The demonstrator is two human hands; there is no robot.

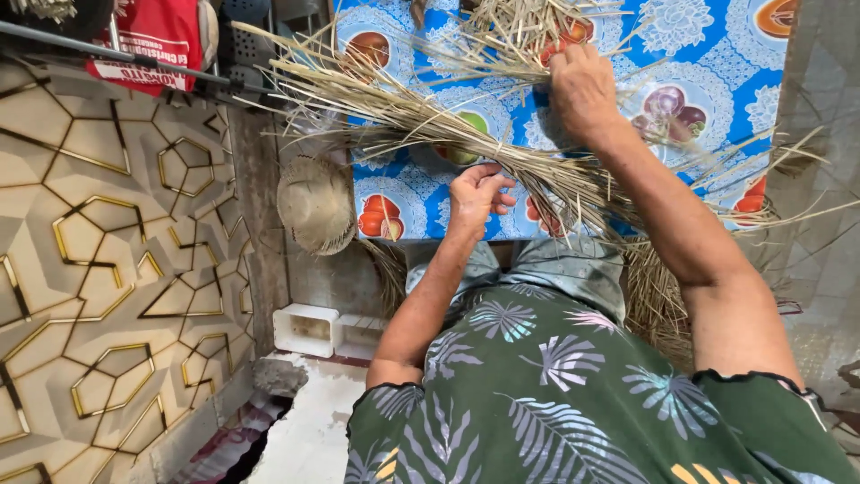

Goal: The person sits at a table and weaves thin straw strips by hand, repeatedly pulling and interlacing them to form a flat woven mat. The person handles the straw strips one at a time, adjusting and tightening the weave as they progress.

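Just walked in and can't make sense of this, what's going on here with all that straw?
A person in a green leaf-print top is working a bundle of dry straw strands spread over a blue patterned cloth. The left hand pinches strands near the bundle's lower end, while the right hand grips them further up. A woven straw hat rests to the left, beside a wall panel with gold lines. More loose straw lies near the right arm.

Bright, even daylight fills the view with soft shadows and no harsh glare. Wide-lens distortion bends the wall (107, 269) at nine o'clock and stretches the shirt (555, 394) at six. Focus stays sharp centrally, softening slightly toward the corners.
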